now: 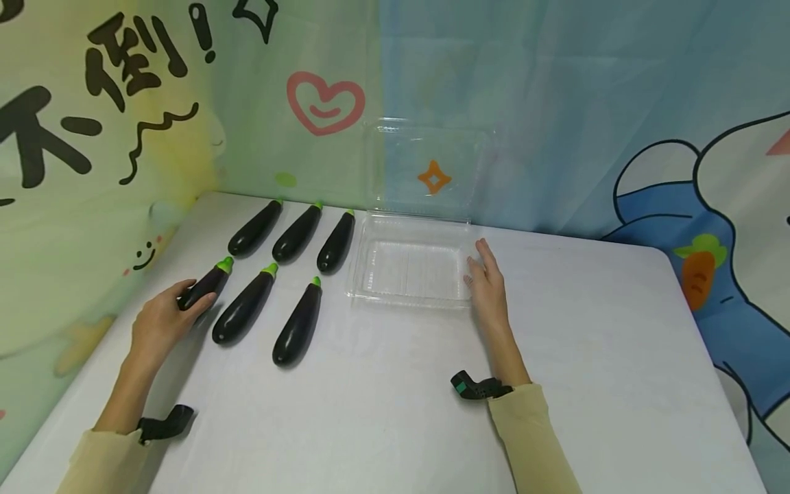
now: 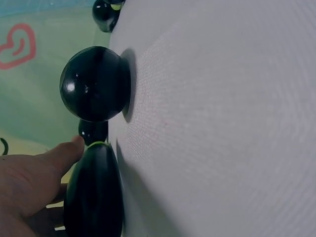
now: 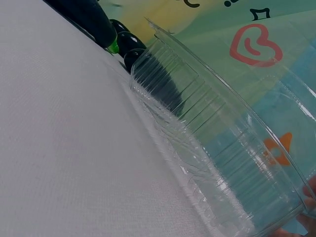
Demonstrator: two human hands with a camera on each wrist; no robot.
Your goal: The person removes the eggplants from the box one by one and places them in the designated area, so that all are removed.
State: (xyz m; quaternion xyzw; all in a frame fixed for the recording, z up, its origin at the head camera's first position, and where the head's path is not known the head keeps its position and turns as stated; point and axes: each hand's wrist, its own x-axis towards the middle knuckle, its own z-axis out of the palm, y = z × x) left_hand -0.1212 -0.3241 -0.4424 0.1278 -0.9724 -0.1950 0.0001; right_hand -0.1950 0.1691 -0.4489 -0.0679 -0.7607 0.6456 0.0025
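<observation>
At the left of the table my left hand (image 1: 157, 326) grips a dark eggplant (image 1: 212, 282) with a green stem end, thumb on one side and fingers on the other. The left wrist view shows that eggplant (image 2: 95, 192) low against the white cloth. My right hand (image 1: 490, 291) rests with extended fingers against the right side of a clear plastic box (image 1: 407, 300). Its clear lid (image 1: 395, 195) stands raised at the back. In the right wrist view, fingertips (image 3: 310, 205) show at the box's near corner, partly cut off by the frame edge.
More eggplants lie between my left hand and the box: a back row with one eggplant (image 1: 296, 233) in its middle, and two nearer, a left one (image 1: 245, 307) and a right one (image 1: 298, 326). A printed curtain (image 1: 555, 103) hangs behind the white table (image 1: 370, 412).
</observation>
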